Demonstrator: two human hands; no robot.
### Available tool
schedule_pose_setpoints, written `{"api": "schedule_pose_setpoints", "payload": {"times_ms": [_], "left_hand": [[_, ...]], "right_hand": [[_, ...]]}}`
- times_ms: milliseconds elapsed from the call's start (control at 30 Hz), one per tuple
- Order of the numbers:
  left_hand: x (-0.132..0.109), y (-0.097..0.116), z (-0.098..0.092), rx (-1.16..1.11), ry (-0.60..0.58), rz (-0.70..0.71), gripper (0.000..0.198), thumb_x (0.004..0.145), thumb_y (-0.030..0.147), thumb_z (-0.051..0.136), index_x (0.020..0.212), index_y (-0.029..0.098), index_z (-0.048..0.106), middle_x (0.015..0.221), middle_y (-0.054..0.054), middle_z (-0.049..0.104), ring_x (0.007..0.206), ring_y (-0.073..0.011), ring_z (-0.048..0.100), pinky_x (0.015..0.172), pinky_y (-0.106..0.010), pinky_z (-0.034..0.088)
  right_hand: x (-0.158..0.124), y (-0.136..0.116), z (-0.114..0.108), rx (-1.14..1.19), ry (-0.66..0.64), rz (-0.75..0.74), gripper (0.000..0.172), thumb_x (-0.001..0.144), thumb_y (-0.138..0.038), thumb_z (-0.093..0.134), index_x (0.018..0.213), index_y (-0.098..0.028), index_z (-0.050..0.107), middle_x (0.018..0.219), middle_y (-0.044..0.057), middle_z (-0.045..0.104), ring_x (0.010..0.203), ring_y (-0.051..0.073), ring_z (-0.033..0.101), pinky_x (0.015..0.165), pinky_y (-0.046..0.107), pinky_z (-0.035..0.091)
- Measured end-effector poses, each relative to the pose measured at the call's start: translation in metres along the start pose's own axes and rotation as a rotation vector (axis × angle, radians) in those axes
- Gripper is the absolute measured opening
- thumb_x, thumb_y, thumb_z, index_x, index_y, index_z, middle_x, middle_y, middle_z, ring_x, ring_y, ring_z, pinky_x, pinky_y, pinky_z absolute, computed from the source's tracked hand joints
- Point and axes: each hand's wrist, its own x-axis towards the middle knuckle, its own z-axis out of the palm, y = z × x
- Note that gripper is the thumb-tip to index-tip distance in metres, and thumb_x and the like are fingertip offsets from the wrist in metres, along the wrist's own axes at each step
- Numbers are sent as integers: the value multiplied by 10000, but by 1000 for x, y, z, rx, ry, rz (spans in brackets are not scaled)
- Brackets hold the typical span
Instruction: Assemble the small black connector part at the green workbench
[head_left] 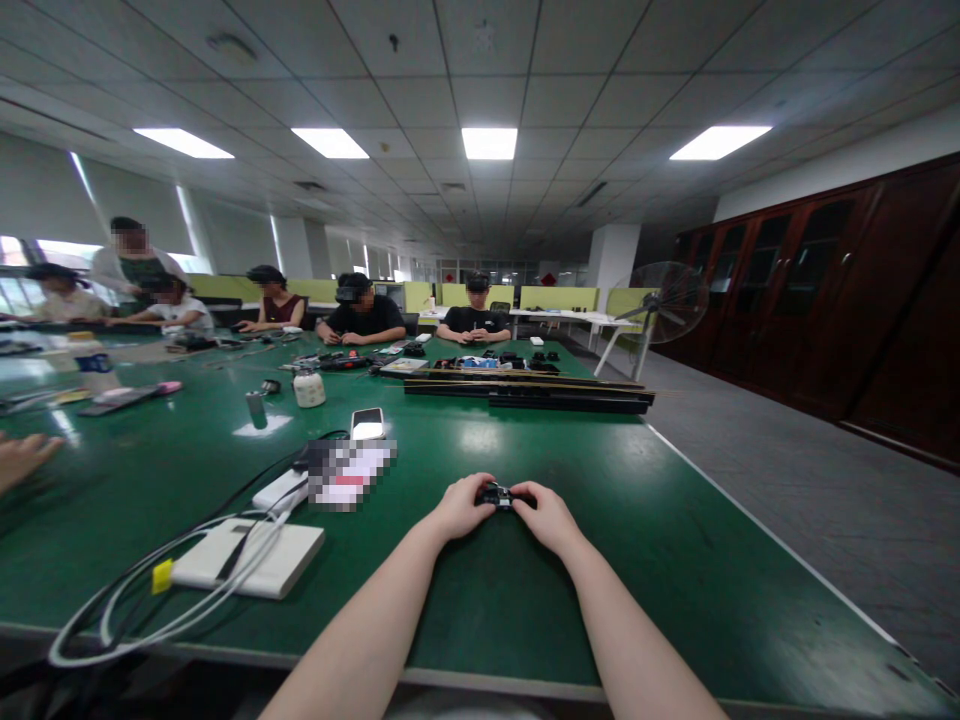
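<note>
Between my two hands, low over the green table (637,570), is a small dark device (496,495) with some light, shiny parts. It is too small to tell its kind. My left hand (463,508) pinches its left side with thumb and fingers. On the right side, my right hand (547,512) grips it in the same way, fingers curled. Both forearms reach in from the table's near edge. The fingers cover the ends of the device.
To the left lie a white flat box (281,560), looped white cables (112,625), a power strip (281,490) and a phone (367,424). Long black bars (570,400) lie across the table ahead. Another person's hand (26,458) rests at far left; several people sit beyond.
</note>
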Motion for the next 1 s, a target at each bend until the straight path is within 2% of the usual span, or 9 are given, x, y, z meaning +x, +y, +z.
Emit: {"api": "schedule_pose_setpoints", "payload": {"times_ms": [1000], "left_hand": [[0, 0, 0, -15, 3, -13, 427, 703, 210, 620, 1123, 210, 539, 1086, -53, 633, 978, -215, 590, 885, -330, 459]], "right_hand": [[1, 3, 1, 7, -6, 0, 215, 723, -221, 533, 904, -204, 648, 945, 32, 678, 886, 178, 605, 844, 313, 443]]}}
